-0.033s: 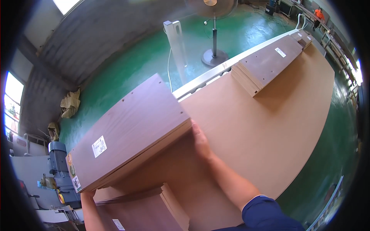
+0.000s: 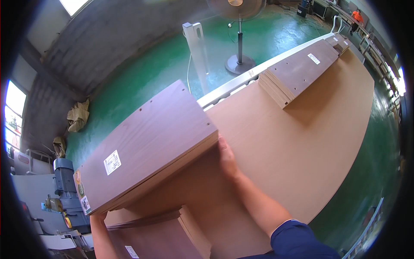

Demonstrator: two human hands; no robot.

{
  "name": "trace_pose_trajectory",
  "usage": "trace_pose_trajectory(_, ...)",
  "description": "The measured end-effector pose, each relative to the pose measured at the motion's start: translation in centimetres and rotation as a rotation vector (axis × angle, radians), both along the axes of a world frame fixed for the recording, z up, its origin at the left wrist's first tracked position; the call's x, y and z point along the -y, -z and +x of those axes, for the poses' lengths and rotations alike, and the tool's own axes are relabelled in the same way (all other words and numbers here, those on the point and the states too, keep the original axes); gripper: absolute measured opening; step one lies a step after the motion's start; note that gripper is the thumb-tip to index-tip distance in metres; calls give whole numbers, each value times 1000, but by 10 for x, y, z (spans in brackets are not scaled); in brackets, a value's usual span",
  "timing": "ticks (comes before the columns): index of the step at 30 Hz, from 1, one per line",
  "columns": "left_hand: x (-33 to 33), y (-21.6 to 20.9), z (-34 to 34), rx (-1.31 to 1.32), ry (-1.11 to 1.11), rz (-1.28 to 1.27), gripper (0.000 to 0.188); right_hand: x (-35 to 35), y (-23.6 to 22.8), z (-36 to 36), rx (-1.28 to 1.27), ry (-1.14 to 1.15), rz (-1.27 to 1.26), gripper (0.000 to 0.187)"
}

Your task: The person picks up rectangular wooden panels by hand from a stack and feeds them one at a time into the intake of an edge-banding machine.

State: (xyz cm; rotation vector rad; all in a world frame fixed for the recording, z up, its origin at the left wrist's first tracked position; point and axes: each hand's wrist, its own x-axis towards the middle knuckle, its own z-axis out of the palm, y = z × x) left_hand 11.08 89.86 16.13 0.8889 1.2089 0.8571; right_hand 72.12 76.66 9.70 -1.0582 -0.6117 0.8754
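From my end I have both bare hands carrying a held stack (image 2: 144,138) of purplish-brown panels, up over the near left part of the tan-topped bench (image 2: 310,142). The left hand (image 2: 98,217) is tucked under the near left corner, its fingers mostly hidden beneath, so I cannot tell how far they are curled. The right hand (image 2: 227,160) is braced against the right end, thumb along the edge, with the load held between the two. What has just changed is small: the right end of the held stack has slid a little to the right and away from me, the right hand going with it, while the left end has barely moved. I take that as the load being swung or nudged round rather than settled, so the handling looks unfinished. A dark seam along its near edge shows more than one layer, and a white label (image 2: 112,162) and a row of stickers (image 2: 81,189) face up on its top. Just below it, in the near left, I have a near stack (image 2: 155,239) of similar panels; a far stack (image 2: 302,67) lies well apart at the far right, beside the white rail (image 2: 233,87). Beyond that rail, a pedestal fan (image 2: 240,64) stands on the green floor (image 2: 142,97).
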Motion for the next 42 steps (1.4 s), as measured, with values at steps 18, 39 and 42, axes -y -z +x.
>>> trace_pose_trajectory(18,-18,8,73,91,306,4,52,9,3,85,84,177,-134,57)
trace_pose_trajectory(39,33,-24,155,-1386,632,977,57,7,-60,91,88,129,295,48)
trace_pose_trajectory(42,36,-37,175,-1545,675,1260,58,1,-51,88,189,184,299,49)
